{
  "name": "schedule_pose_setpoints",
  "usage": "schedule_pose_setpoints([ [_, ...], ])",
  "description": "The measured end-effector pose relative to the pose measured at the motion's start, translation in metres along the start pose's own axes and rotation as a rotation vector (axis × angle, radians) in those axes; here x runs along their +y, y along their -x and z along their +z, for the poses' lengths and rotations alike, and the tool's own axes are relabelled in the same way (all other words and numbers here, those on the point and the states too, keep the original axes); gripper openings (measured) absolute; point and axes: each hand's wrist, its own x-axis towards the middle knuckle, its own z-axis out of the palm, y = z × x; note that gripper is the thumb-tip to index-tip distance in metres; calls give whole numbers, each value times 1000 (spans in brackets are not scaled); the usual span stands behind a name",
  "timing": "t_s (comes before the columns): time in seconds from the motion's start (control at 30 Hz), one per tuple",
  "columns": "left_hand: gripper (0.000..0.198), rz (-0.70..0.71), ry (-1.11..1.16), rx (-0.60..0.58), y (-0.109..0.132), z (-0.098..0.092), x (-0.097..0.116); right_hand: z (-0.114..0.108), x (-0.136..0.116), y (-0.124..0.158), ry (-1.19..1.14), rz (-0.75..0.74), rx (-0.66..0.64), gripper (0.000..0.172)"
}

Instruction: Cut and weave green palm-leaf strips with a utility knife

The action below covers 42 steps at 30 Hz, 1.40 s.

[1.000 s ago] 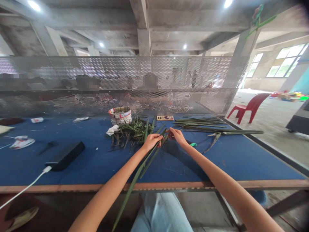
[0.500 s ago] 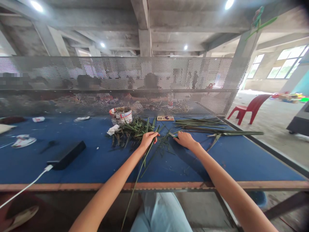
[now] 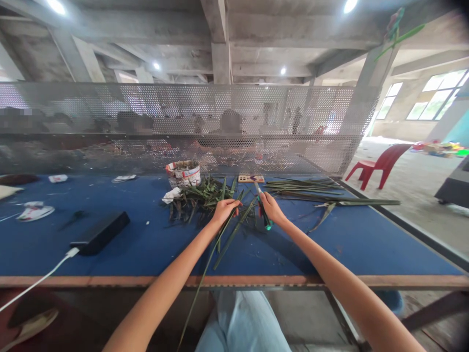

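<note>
My left hand (image 3: 225, 212) is closed around long narrow green leaf strips (image 3: 219, 239), whose thin ends trail down past the table's front edge. A cutting tool (image 3: 267, 223) is gripped in my right hand (image 3: 271, 207). Its pale metal tip points away from me, and its black and green handle sticks out below the palm; whether it is a knife or shears I cannot tell. Loose cut leaf pieces (image 3: 205, 195) are heaped just left of and behind my left hand. Another strip (image 3: 238, 226) lies on the table between both hands.
On the blue table (image 3: 154, 254) are a patterned woven-looking container (image 3: 188, 173), a phone (image 3: 251, 179), a black power bank (image 3: 100, 234) with a white cable, and a pile of long leaves (image 3: 304, 186). A perforated metal screen (image 3: 293, 112) stands behind; a red chair (image 3: 381, 164) is at right.
My right hand has drawn slightly left and turned, so the tool's tip now points away from me and its handle shows below. My left hand stays in place with the leaf strips.
</note>
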Motion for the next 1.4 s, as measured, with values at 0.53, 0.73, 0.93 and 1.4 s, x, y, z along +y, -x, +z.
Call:
schedule_pose_setpoints([
  [0.53,20,32,-53,-13,-3,3,-9,23,-9,16,-650,117,-271,28],
  [0.73,27,76,-91,-32,1,8,-9,21,-7,15,-655,152,-274,31],
  [0.93,26,82,-93,-49,2,10,-10,21,-4,13,-646,167,-278,33],
  [1.4,23,59,-65,-15,2,8,-8,29,-6,16,-674,151,-270,31],
])
